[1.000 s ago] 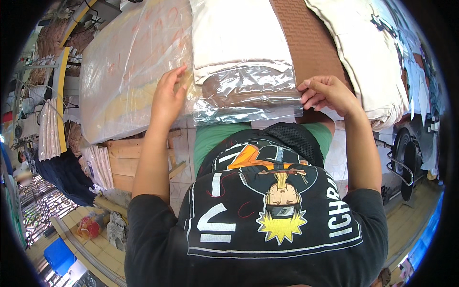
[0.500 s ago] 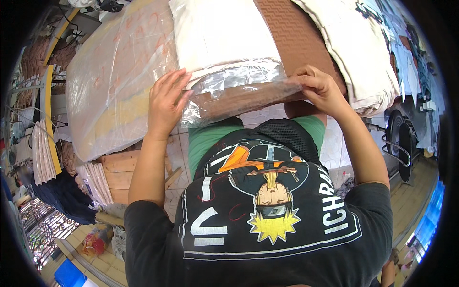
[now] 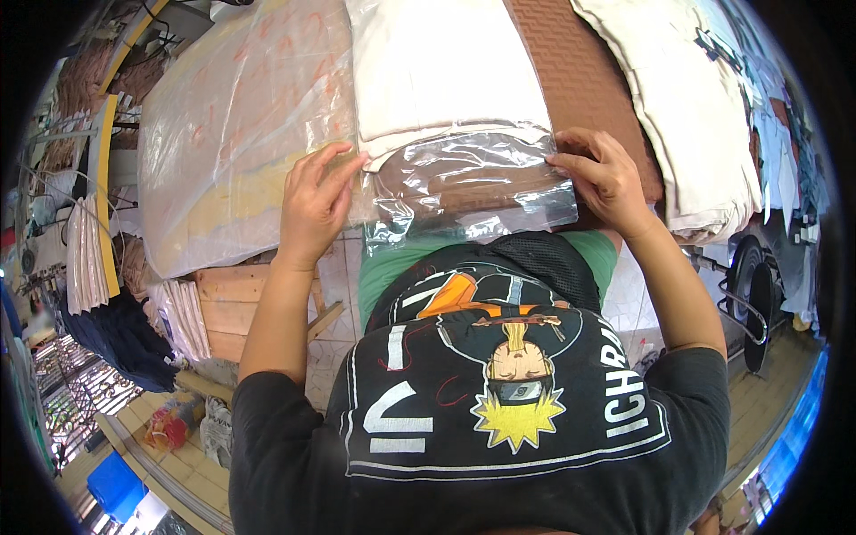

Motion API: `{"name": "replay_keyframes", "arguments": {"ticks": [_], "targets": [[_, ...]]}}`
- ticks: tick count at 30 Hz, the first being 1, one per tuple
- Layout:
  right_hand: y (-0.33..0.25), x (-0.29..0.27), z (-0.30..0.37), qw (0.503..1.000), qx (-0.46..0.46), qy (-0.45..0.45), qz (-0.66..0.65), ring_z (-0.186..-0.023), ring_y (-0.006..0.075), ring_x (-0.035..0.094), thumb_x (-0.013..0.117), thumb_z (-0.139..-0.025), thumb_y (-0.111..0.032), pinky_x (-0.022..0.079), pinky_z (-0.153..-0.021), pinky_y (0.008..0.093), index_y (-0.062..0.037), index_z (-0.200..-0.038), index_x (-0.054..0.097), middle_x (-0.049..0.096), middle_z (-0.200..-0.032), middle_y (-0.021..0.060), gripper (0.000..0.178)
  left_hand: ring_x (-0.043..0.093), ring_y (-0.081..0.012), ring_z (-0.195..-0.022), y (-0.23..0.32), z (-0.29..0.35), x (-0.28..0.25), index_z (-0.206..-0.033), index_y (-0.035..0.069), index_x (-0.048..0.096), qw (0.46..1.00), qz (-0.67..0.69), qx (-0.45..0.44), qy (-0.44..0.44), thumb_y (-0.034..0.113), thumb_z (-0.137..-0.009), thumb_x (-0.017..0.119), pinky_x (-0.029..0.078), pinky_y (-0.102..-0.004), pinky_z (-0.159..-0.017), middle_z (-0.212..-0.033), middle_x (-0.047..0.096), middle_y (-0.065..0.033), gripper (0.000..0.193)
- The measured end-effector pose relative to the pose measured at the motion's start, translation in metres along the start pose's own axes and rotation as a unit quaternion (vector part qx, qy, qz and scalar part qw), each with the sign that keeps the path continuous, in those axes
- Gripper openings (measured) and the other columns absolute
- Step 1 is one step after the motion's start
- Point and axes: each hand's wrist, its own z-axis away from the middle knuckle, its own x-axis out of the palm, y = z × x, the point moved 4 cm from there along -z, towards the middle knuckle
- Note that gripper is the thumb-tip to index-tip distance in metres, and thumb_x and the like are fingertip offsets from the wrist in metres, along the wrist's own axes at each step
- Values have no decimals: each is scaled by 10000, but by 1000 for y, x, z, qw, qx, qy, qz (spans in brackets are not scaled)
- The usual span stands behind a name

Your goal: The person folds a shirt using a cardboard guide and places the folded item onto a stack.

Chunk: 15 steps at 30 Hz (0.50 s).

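Right now my left hand (image 3: 314,207) rests flat, fingers spread and open, on the left end of a clear plastic bag (image 3: 473,183) that lies at the near edge of the worktable (image 3: 584,76). My fingertips press on the bag's left side, just where the shiny film meets a big sheet of clear plastic (image 3: 236,134) spread over the table's left part. My right hand (image 3: 606,178) is at the bag's right end, fingers curled down on the film; it looks like a pinch at the bag's edge, though I cannot tell how firmly it grips. Inside the bag is a folded brown cloth (image 3: 481,183), showing through the crinkled film between my two hands. Just beyond the bag, touching its far side, lies a folded cream fabric (image 3: 441,71). Under both runs a brown textured mat (image 3: 571,67) on the table top. Toward the table's right edge sits a stack of pale cream garments (image 3: 687,107), near my right hand. Below the table's left corner, a wooden pallet (image 3: 241,308) leans with flat pale bundles (image 3: 183,316) beside it.
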Motion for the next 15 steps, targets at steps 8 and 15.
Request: {"name": "replay_keyframes", "arguments": {"ticks": [8, 15], "targets": [[-6, 0, -17, 997, 32, 59, -34, -992, 244, 575, 656, -766, -81, 468, -836, 346, -114, -960, 703, 615, -1090, 75, 203, 532, -262, -1084, 10, -12, 6, -1104, 138, 651, 999, -12, 34, -8, 133, -712, 712, 414, -361, -927, -1176, 589, -54, 396], [-8, 1, -18, 998, 50, 35, -10, -1142, 282, 508, 665, -756, -98, 406, -948, 395, -138, -1030, 681, 545, -1238, 99, 277, 520, -264, -1123, 13, -17, 11, -1107, 135, 649, 999, 31, 8, 0, 48, -726, 665, 397, -372, -961, -1183, 587, -56, 391]]}}
